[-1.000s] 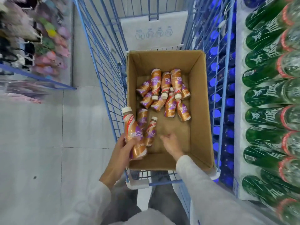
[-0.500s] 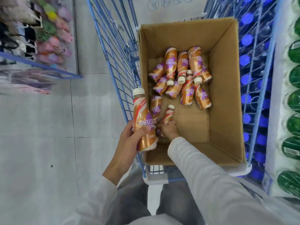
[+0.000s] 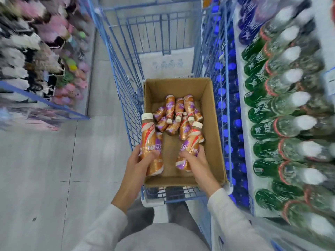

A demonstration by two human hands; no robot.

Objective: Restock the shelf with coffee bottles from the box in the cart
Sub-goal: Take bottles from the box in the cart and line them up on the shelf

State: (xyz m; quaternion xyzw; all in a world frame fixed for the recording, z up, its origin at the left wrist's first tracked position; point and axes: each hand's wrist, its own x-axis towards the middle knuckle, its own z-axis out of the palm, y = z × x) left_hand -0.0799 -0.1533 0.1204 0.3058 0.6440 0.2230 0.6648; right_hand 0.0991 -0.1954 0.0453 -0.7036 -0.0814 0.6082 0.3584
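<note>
Gripping, left: your left hand point(image 3: 143, 163) curls fingers and thumb round the lower body of one coffee bottle point(image 3: 150, 140), white cap pointing away from you, over the box's left wall by its near-left corner.
Gripping, right: your right hand point(image 3: 195, 163) wraps the base end of a second coffee bottle point(image 3: 191, 144), which is tilted with its cap up and away, above the box's near half.
Arms: both forearms reach forward over the cart's near edge, white sleeves at the wrists.
Box: the cardboard box point(image 3: 214, 124) sits open at the near end of the blue wire cart point(image 3: 123, 73); loose bottles point(image 3: 174, 113) lie heaped in its far half.
Room: bare cardboard shows between your hands; grey floor point(image 3: 54, 169) lies left of the cart; the shelf of green bottles point(image 3: 262, 105) runs close along the right.
</note>
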